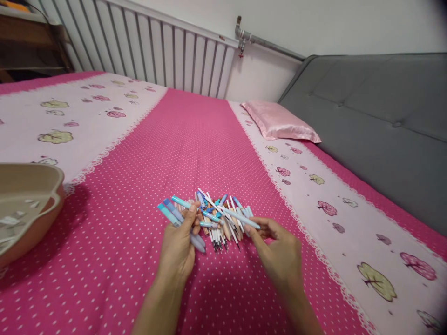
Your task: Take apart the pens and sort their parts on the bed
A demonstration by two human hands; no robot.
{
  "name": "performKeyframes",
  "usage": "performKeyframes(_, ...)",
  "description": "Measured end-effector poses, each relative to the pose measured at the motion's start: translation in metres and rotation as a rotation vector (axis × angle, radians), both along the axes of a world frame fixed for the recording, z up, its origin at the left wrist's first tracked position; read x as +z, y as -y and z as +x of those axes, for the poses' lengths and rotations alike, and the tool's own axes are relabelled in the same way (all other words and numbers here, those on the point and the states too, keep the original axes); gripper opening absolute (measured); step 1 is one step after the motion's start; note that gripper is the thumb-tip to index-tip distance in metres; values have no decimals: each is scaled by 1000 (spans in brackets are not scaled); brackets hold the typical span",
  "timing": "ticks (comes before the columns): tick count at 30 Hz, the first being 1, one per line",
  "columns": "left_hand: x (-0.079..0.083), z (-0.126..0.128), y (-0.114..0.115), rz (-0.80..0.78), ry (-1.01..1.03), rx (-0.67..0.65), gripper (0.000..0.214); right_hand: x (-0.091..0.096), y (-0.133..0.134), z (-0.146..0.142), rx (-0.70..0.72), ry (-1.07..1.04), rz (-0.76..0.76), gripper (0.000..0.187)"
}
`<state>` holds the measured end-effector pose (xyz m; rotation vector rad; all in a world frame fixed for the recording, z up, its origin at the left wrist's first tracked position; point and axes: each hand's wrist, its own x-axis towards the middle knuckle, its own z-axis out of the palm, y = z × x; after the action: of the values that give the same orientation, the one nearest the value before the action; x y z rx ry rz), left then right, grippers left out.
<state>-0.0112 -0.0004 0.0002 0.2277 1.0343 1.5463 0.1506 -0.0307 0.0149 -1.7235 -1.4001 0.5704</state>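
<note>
A heap of several pens (220, 218), mostly blue, teal and white, lies on the pink dotted bedsheet (195, 139). My left hand (178, 249) is closed around a small bunch of blue and teal pens (171, 210) at the heap's left side. My right hand (275, 249) pinches the end of a light blue pen (240, 217) that lies across the top of the heap. Both forearms reach in from the bottom edge.
A beige and brown container (31, 209) with small bits inside sits on the bed at the left. A pink satin pillow (279, 122) lies near the grey padded headboard (384, 116). A white radiator (157, 46) stands behind the bed.
</note>
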Motion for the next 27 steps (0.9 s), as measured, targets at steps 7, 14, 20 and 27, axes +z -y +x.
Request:
performKeyframes(7, -8, 2, 0, -8, -122, -143, 31, 6, 5, 1, -11, 25, 88, 23)
performKeyframes(14, -23, 9, 3, -76, -458, -370, 28, 22, 17, 12, -95, -19, 78, 27)
performKeyframes(20, -33, 10, 1, -37, -480, -367, 31, -10, -5, 3, 3, -166, 38, 25)
performKeyframes(27, -15, 10, 4, 20, -228, -363, 29, -19, -8, 1, 185, 27, -99, 30)
